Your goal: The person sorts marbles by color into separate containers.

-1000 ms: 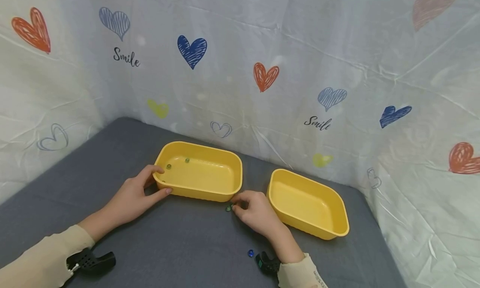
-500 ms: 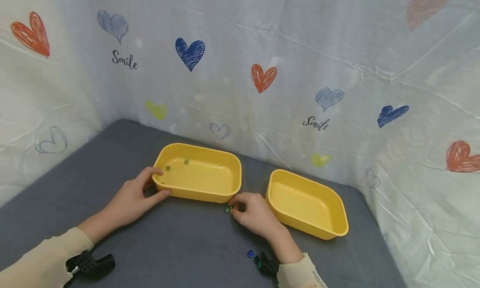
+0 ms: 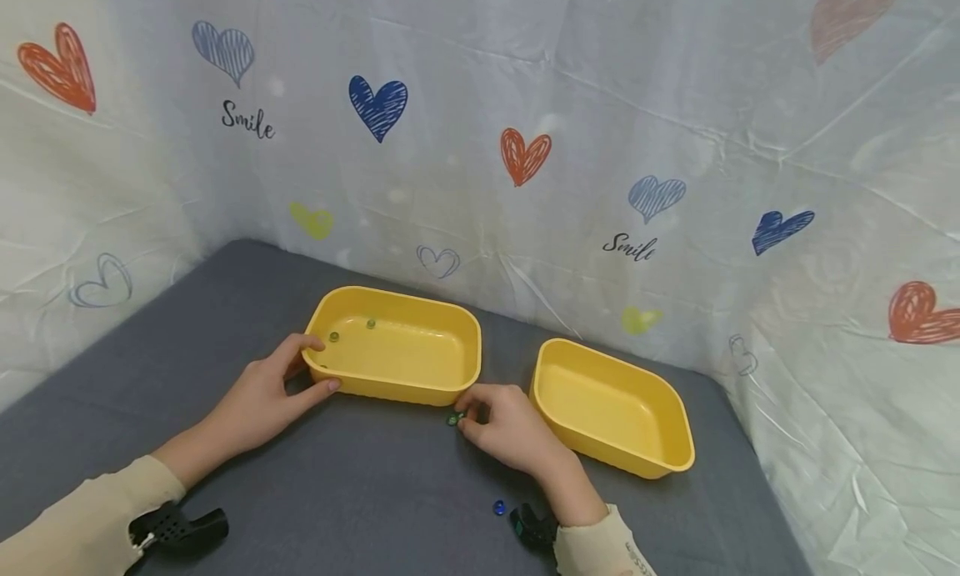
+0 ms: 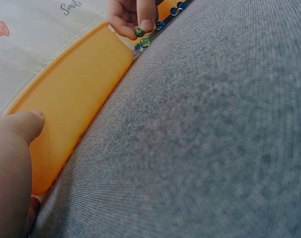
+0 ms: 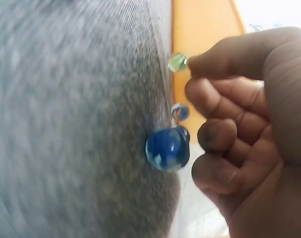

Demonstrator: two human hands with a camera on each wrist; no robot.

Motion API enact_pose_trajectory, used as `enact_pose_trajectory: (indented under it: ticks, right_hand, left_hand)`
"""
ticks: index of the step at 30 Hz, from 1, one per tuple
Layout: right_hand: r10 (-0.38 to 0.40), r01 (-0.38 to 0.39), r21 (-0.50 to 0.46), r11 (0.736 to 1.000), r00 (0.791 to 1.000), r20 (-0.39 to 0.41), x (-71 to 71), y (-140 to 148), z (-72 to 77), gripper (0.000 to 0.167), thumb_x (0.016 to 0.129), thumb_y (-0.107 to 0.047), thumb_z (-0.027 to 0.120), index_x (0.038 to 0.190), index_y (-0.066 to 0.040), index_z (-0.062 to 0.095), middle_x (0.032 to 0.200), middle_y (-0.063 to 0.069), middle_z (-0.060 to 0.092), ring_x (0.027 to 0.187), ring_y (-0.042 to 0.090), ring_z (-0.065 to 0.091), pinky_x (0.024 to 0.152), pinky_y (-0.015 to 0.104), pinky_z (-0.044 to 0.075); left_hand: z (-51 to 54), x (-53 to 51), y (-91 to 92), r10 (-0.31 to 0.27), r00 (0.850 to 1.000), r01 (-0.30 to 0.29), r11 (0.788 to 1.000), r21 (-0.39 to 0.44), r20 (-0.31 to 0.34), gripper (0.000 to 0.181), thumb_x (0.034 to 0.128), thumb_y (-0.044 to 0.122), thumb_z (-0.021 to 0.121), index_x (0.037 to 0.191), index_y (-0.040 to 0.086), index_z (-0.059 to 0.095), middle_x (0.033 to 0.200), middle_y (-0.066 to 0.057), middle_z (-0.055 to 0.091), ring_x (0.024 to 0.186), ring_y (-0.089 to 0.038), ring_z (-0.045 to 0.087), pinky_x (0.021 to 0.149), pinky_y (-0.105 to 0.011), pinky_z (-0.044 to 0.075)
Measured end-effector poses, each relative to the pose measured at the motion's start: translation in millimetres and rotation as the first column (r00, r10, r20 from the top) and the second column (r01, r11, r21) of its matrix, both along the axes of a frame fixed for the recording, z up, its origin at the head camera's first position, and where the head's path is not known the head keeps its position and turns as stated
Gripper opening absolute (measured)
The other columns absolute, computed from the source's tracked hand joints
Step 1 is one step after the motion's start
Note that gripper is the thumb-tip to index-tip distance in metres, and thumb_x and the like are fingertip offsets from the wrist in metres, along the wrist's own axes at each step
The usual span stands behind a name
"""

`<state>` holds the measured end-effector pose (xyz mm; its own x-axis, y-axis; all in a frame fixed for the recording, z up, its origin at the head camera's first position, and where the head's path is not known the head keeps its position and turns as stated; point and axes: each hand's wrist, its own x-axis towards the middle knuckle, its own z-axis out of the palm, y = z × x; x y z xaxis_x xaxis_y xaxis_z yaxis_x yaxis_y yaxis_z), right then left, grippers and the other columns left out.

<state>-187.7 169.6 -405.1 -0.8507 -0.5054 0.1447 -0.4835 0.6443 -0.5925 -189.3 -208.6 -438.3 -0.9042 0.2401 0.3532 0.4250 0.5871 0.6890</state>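
Note:
In the head view my left hand (image 3: 258,405) grips the left end of a yellow plastic bin (image 3: 420,393), thumb on the outer wall and fingers over the rim. Green glass marbles (image 3: 371,324) lie inside that bin. My right hand (image 3: 510,430) is low over the cloth by the bin's near right corner. In the left wrist view its thumb and finger pinch a green marble (image 4: 139,32). Another green marble (image 4: 145,42) and a blue one (image 4: 138,48) lie just below. The right wrist view shows a green marble (image 5: 177,62) at the fingertip and a large-looking blue marble (image 5: 167,148) nearer.
A second yellow bin (image 3: 615,401) stands to the right, behind my right hand. A blue marble (image 3: 498,507) lies on the grey cloth (image 3: 360,493) beside the right wrist camera (image 3: 534,528). A white curtain (image 3: 465,84) with printed hearts hangs behind.
My right fingertips have shifted slightly left and closer to me by the green marbles. The left hand keeps its hold on the bin, and both bins stay in place.

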Motion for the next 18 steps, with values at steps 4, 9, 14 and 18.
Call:
enact_pose_trajectory:
  ticks: [4,9,14,18]
  right_hand:
    - [0.034,-0.034,-0.010,0.999,0.999,0.006,0.8,1,4.6,0.011,0.092,-0.009,0.077,0.098,-0.018,0.077,0.079,-0.014,0.068,0.065,0.005,0.059,0.060,0.026,0.050]
    - [0.068,-0.067,-0.046,0.997,0.997,0.038,1.6,4,12.2,0.010,0.091,-0.007,0.076,0.096,-0.016,0.077,0.077,-0.013,0.067,0.066,0.006,0.059,0.060,0.025,0.050]
    - [0.069,-0.062,-0.110,0.992,0.996,0.057,2.3,4,20.2,0.009,0.093,-0.008,0.078,0.100,-0.014,0.078,0.077,-0.011,0.067,0.066,0.010,0.059,0.060,0.028,0.052]
    - [0.051,-0.045,-0.137,0.990,0.998,0.042,2.3,2,27.7,0.010,0.097,-0.011,0.077,0.107,-0.012,0.079,0.081,-0.011,0.069,0.068,0.012,0.061,0.062,0.030,0.054]
  left_hand:
    - [-1.6,0.2,-0.5,-0.004,1.000,0.004,1.000,0.007,-0.005,0.055,0.1023,0.034,0.082,0.142,0.009,0.052,0.146,-0.029,0.064,0.130,-0.047,0.067,0.098,-0.064,0.057]
    - [-1.5,-0.1,0.5,-0.006,1.000,0.006,1.000,0.008,-0.007,0.054,0.1027,0.034,0.082,0.141,0.009,0.052,0.145,-0.028,0.065,0.130,-0.046,0.067,0.097,-0.064,0.057]
    - [-1.9,-0.7,1.1,-0.012,1.000,0.012,1.000,0.009,-0.017,0.054,0.1026,0.033,0.082,0.142,0.010,0.053,0.142,-0.025,0.069,0.128,-0.042,0.070,0.093,-0.059,0.060]
    - [-1.8,0.8,0.0,-0.003,1.000,0.004,1.000,0.005,-0.031,0.053,0.1019,0.032,0.083,0.141,0.011,0.053,0.135,-0.020,0.073,0.122,-0.038,0.073,0.086,-0.048,0.062]
